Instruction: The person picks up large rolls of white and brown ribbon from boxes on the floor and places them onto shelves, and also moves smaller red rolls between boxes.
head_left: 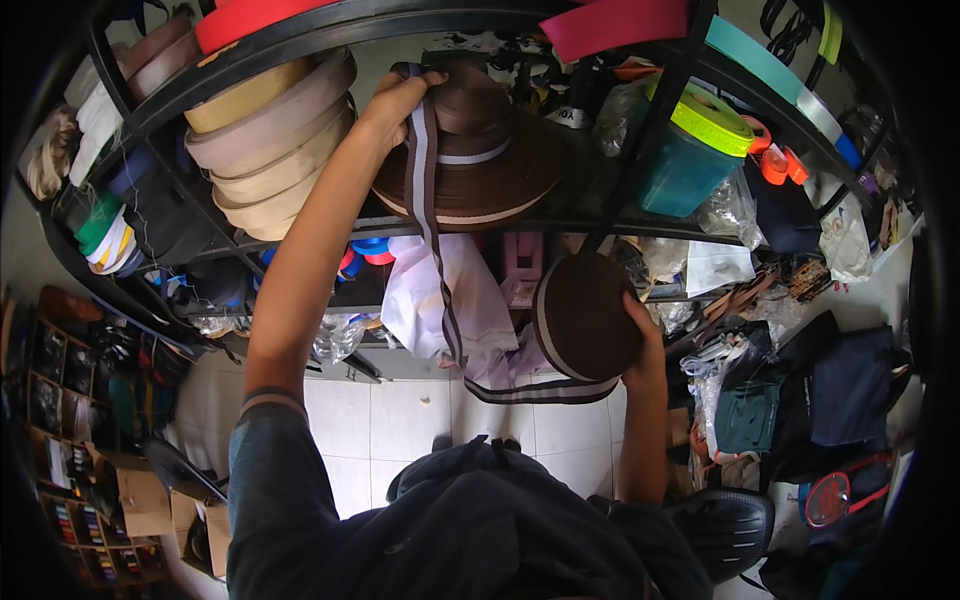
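Brown webbing with a pale stripe runs between the two hands. At upper centre of the frame the left hand (pixel 400 97) is closed on the strap end (pixel 420 150), pinching it up against the stacked brown rolls (pixel 480 160) on the black shelf (pixel 300 35). The strap hangs down mid-frame and loops back to the brown roll (pixel 585 318), which the right hand (pixel 640 340) grips from the side at centre right, below the shelf board. Beige rolls (pixel 270 150) sit just left of the raised hand. The step looks like paying out a length from the roll; the next move would call for keeping the strap untwisted and the roll steady.
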